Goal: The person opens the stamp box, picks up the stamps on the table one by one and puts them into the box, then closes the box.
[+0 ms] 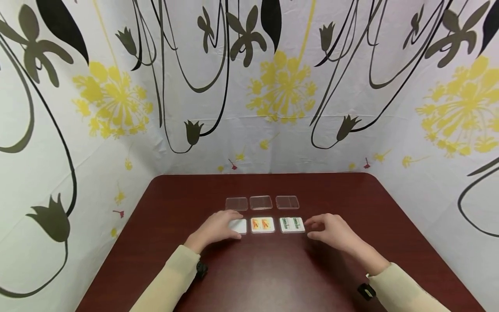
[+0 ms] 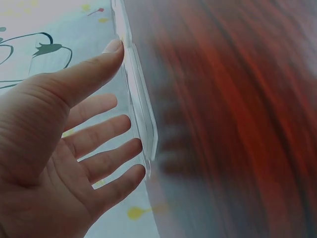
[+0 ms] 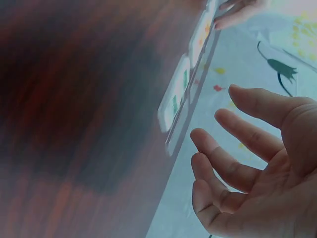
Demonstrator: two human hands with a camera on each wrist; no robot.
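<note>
Three flat white rectangular pieces lie in a row on the table. The left one is plain white (image 1: 238,226), the middle one has orange prints (image 1: 263,225), and the right one has green prints (image 1: 292,224). My left hand (image 1: 216,228) reaches round the plain white piece from its left, fingers apart and covering part of it; in the left wrist view the thumb and fingertips (image 2: 133,146) overlap its edge. Just right of the green-printed piece hovers my right hand (image 1: 331,231), fingers loosely bent with nothing in them; the right wrist view shows a gap from the piece.
Behind the row lie three shallow clear plastic rectangles (image 1: 260,202), side by side. All rest on a dark reddish-brown table (image 1: 269,268) with rounded far corners. A white floral-patterned cloth (image 1: 234,99) hangs around the back and sides.
</note>
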